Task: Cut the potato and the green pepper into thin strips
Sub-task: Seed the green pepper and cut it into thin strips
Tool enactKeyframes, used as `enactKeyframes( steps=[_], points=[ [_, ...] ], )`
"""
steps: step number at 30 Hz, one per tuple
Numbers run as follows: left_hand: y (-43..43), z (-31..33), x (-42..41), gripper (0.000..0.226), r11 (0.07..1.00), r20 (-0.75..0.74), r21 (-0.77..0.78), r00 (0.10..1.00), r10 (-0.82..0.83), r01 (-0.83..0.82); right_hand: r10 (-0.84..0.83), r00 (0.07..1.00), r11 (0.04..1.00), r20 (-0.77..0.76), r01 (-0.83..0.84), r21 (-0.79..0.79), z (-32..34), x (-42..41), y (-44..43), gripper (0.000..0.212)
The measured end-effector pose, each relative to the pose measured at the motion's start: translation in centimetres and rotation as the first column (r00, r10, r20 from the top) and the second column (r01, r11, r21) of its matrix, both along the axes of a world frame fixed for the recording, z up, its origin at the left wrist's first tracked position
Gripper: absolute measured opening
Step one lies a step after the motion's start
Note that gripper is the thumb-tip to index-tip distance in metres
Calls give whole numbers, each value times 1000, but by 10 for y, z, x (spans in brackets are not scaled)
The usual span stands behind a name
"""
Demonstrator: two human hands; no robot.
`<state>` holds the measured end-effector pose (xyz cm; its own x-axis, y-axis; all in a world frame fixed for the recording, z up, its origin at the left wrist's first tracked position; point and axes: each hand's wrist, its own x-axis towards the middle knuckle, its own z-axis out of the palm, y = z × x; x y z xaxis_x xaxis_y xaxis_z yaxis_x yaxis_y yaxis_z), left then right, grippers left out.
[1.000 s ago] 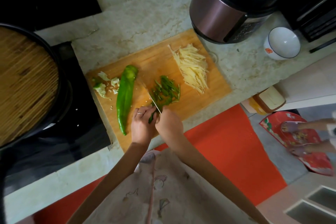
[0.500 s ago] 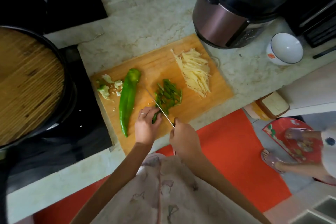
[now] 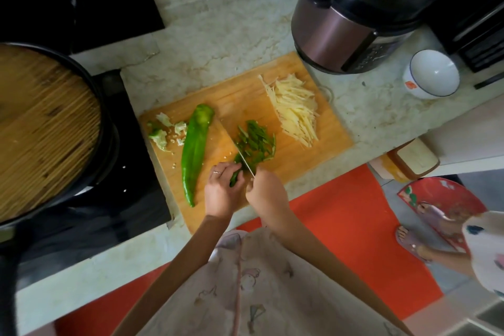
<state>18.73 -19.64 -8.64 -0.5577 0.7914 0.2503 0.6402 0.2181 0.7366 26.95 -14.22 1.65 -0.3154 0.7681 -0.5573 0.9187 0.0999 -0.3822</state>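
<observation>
A brown pressure cooker stands upper right, a white bowl beside it. A lidded black pan fills the left.

Wooden cutting board, glossy green pepper, veined stone counter, shiny metal cooker

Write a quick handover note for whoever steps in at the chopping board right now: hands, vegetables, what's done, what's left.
Left hand holds down the part-cut green pepper piece on the rectangular wooden cutting board.
Right hand grips the thin-bladed metal knife, blade right beside that piece.
Done: pale yellow potato strips piled at the board's far right; dark green pepper strips heaped beside the blade.
Left: finish this piece, then cut the whole long green pepper lying left of the hands.
</observation>
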Motion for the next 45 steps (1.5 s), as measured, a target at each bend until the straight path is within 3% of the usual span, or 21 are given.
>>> enactKeyframes(
  steps=[7,19,27,36,45],
  points=[
    [-1,-2,-2,23,1000,-3,-6,1000,-3,3,106,994,992,-15,-104,75,6,24,-9,16],
    [0,-2,0,23,1000,8,-7,1000,19,-19,30,1000,999,2,-30,-20,-5,-13,7,31],
    [-1,-2,-3,20,1000,21,27,1000,-7,7,95,995,993,-19,-93,69,10,21,-2,19],
    [-6,-8,-2,23,999,10,30,1000,19,-19,107,994,994,-1,-107,29,12,26,-19,1],
    [-3,-7,-2,20,997,39,36,997,67,-69,77,995,995,65,-73,-65,3,5,-13,34]
  ],
)
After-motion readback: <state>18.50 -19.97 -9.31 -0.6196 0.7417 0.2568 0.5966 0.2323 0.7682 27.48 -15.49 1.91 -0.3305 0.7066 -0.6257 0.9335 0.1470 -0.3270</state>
